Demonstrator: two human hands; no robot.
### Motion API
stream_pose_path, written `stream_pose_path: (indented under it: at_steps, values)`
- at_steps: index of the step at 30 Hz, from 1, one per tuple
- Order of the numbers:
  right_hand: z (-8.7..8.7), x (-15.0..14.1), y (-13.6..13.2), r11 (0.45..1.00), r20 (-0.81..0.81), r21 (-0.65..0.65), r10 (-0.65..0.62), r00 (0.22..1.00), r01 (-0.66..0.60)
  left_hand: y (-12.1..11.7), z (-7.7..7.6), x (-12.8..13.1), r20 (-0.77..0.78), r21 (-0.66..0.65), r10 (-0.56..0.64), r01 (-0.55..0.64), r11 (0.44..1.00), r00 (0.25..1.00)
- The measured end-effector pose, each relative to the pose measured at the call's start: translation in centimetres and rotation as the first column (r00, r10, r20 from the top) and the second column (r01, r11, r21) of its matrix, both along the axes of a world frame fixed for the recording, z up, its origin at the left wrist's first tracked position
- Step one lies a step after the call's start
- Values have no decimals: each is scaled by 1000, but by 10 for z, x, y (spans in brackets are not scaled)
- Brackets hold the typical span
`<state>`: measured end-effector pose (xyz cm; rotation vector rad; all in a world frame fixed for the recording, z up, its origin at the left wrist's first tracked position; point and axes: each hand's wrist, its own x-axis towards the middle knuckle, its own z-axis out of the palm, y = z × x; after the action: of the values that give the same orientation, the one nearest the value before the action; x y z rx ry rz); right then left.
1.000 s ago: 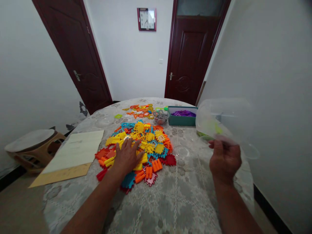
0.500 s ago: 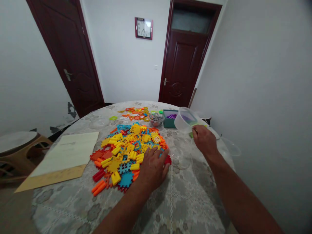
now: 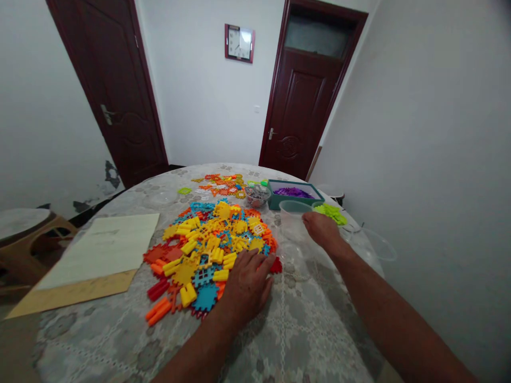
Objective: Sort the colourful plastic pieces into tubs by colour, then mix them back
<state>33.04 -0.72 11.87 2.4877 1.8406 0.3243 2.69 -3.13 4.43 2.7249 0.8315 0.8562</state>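
Note:
A heap of plastic building pieces in yellow, blue, orange and red covers the middle of the table. My left hand lies on the right front edge of this heap, palm down with fingers apart, holding nothing. My right hand pinches the rim of a clear plastic tub, which looks upright at the right of the heap. Through its wall I make out no pieces. Just behind the tub is a green box with purple pieces. Lime green pieces lie beyond my right hand, their container partly hidden.
A clear bowl of grey pieces stands left of the green box. Further back lie small orange and white pieces. A paper sheet is on the left over a tan board. A clear round lid is at the right edge.
My right hand has brought the tub down and left, from tilted in the air to upright near the tabletop. The green box and lime pieces now show more. My left hand stays on the heap.

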Motion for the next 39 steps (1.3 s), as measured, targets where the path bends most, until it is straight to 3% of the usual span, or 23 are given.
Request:
stream_pose_path:
  at_steps: [10,15,17,20,22,25,30,39]
  values:
    - [-5,32,14,971,-149,-140,171,974,-192,-4,1,1,9,-9,-26,26,1000,1000]
    - [-8,41,8,968,-215,-56,229,949,-246,-3,-2,2,-9,-22,-29,29,999,1000]
    - [-3,51,4,974,-210,41,225,951,-222,-2,-3,2,-8,-11,-25,25,1000,1000]
    - [11,77,-5,983,-118,152,121,986,-103,0,-6,3,8,9,-22,22,1000,1000]
    - [22,95,-12,993,-48,120,-1,999,6,1,-7,4,15,20,-27,27,999,1000]
    - [32,115,-22,991,9,-27,-132,991,133,3,-9,5,29,42,-38,36,998,999]
    - [20,122,-31,975,28,-146,-168,985,170,5,-13,5,40,75,-44,41,996,998]
    - [5,127,-21,968,60,-218,-117,991,128,5,-12,4,23,90,-39,36,995,999]
